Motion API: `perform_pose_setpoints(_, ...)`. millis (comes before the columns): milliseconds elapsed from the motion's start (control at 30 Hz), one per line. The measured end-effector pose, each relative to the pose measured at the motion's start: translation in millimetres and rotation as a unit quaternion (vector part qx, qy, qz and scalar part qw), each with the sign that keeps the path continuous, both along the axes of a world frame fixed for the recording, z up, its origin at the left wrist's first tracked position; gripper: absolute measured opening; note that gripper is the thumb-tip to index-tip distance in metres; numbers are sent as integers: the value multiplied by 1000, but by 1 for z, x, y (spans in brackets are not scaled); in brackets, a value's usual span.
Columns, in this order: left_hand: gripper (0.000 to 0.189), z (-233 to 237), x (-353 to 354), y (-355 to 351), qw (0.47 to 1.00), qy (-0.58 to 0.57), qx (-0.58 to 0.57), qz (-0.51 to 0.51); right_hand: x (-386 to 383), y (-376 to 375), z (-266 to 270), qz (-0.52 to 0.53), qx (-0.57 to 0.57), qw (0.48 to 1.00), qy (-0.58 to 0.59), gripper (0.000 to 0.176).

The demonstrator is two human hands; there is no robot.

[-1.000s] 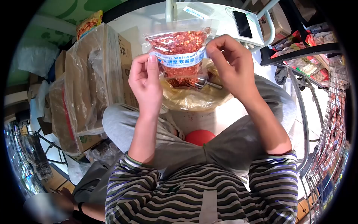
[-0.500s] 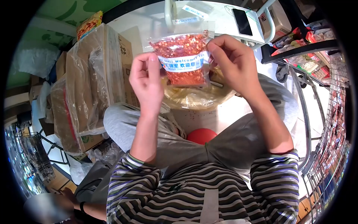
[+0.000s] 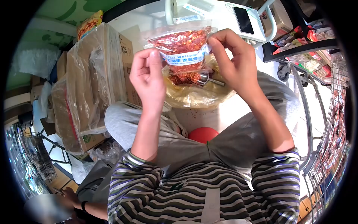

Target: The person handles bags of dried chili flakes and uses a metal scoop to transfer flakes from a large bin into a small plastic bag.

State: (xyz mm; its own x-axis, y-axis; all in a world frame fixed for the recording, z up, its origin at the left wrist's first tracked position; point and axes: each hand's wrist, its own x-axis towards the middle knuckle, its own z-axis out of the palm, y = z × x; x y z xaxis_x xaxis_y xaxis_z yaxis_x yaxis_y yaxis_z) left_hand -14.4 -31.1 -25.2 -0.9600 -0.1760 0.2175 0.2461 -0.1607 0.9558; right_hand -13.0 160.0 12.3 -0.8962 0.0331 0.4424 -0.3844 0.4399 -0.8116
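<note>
Step now: prob. squaring up/checking the filled clear bag (image 3: 185, 48), held up btwn both hands, above the yellow bag (image 3: 199, 99). L hand (image 3: 148, 76) has its grip pinched on the bag's L edge, R hand (image 3: 235, 61) pinches the upper R corner. Can't tell if the top's sealed. Next move prob. calls for level, even tension on both sides, w/ fingers free to reach the top edge.

Count: 1 filled bag; 1 yellow bag w/ red flakes (image 3: 190, 77) inside; 1 metal scoop (image 3: 215, 81) in it; on table (image 3: 149, 15), 1 phone (image 3: 243, 19) + approx 2 flat blue-print pkts (image 3: 194, 10)
</note>
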Motion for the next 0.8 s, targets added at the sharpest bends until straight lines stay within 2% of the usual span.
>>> perform_pose_setpoints(67,10,-6,1,-1,1000,21,-4,-17,0,4,-3,12,3,1000,-9,12)
perform_pose_setpoints(167,9,-1,-3,-3,998,3,62,-15,0,3,1,9,-2,1000,-11,12)
perform_pose_setpoints(233,11,-6,-1,0,1000,7,-8,-6,1,4,2,17,-8,1000,-19,12)
perform_pose_setpoints(300,11,-4,-4,-5,1000,-9,14,-2,-1,11,-1,45,-11,998,-35,12)
perform_pose_setpoints(333,12,-3,-5,-4,1000,-14,26,-5,-2,9,-2,46,-54,997,-37,13)
perform_pose_setpoints(467,13,-8,-5,2,997,-44,58,-24,-2,12,-6,53,-87,984,-150,16)
perform_pose_setpoints(600,9,-7,0,8,996,-38,67,-53,3,25,11,100,-167,958,-211,15)
perform_pose_setpoints(633,9,-4,1,11,996,-28,61,-60,7,25,15,101,-225,939,-238,15)
perform_pose_setpoints(700,9,3,11,16,996,-46,9,-72,19,24,24,64,-214,933,-281,21)
perform_pose_setpoints(767,11,-5,16,27,992,-19,-26,-119,37,35,35,76,-76,937,-333,31)
perform_pose_setpoints(800,12,-9,16,32,987,-33,-34,-153,44,47,27,100,-82,945,-300,36)
